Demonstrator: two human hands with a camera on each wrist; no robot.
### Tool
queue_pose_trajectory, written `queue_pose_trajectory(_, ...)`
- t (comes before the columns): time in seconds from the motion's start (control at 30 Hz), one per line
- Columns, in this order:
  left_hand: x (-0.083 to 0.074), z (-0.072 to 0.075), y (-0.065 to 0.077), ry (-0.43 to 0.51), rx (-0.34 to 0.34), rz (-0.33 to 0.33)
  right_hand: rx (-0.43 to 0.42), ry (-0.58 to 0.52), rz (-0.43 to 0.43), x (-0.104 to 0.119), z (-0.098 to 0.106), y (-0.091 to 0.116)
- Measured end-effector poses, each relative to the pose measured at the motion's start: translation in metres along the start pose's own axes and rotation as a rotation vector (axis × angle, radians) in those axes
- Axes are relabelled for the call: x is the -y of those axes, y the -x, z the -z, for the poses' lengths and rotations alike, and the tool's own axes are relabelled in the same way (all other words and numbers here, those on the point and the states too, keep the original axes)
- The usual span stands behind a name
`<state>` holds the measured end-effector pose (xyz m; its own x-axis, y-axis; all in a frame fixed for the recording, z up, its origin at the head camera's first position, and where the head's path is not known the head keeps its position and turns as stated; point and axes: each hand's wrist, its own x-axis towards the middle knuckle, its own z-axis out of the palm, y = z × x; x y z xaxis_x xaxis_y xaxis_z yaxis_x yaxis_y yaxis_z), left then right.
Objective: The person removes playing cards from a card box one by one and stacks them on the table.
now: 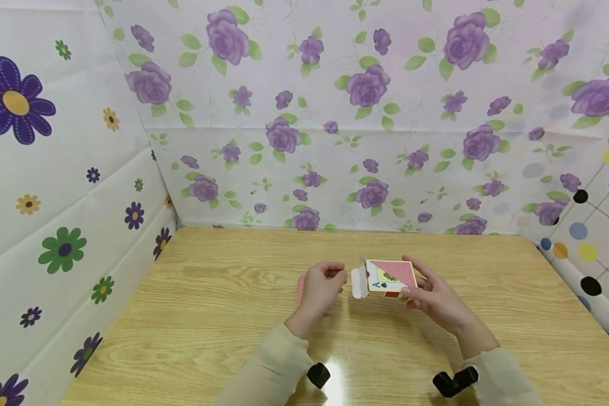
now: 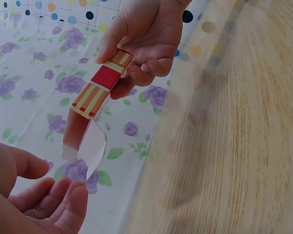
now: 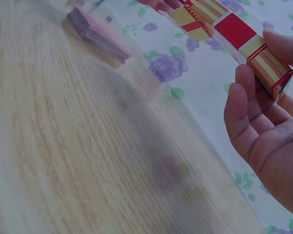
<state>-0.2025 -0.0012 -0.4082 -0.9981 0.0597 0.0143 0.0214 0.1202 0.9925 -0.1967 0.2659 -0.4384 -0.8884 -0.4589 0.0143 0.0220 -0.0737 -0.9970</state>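
Observation:
My right hand (image 1: 438,301) pinches a playing card box (image 1: 389,276) by its right end, thumb on the near side and fingers behind. The box is held above the table, its flap (image 1: 356,283) folded open toward the left. An ace of spades and a red checked pattern show on its face. Just left of the flap, my left hand (image 1: 322,287) has loosely bent fingers with nothing between them; the left wrist view shows a gap between thumb and fingers (image 2: 71,207). Under the left hand, partly hidden by it, a red-backed deck of cards (image 3: 98,35) lies stacked on the table.
The wooden table (image 1: 208,316) reaches back to a flowered cloth wall (image 1: 264,186). Another flower-patterned sheet (image 1: 101,225) borders the left side, and a dotted one (image 1: 601,231) the right. Black wrist cameras (image 1: 318,375) are worn on both sleeves.

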Motion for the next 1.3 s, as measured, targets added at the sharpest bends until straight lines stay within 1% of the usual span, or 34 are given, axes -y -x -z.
queue_pose_trajectory(0.2,0.000,-0.005,0.000,0.010,0.003,-0.013,0.012,-0.010,0.008,-0.001,0.001,0.000)
queue_pose_trajectory(0.47,0.001,-0.008,0.001,0.016,0.026,-0.005,0.000,-0.013,-0.008,0.000,0.000,0.000)
queue_pose_trajectory(0.7,0.004,-0.010,0.000,-0.017,0.035,-0.016,0.000,-0.004,-0.002,0.001,-0.001,-0.001)
queue_pose_trajectory(0.83,0.005,-0.012,0.001,-0.027,0.041,-0.008,0.000,0.002,-0.001,0.000,-0.001,0.000)
queue_pose_trajectory(1.07,0.006,-0.014,0.002,-0.043,0.070,0.007,0.007,-0.013,-0.006,0.000,0.000,-0.002)
queue_pose_trajectory(1.3,0.007,-0.016,0.003,-0.036,0.094,0.011,0.010,-0.024,-0.008,0.000,0.000,-0.002)
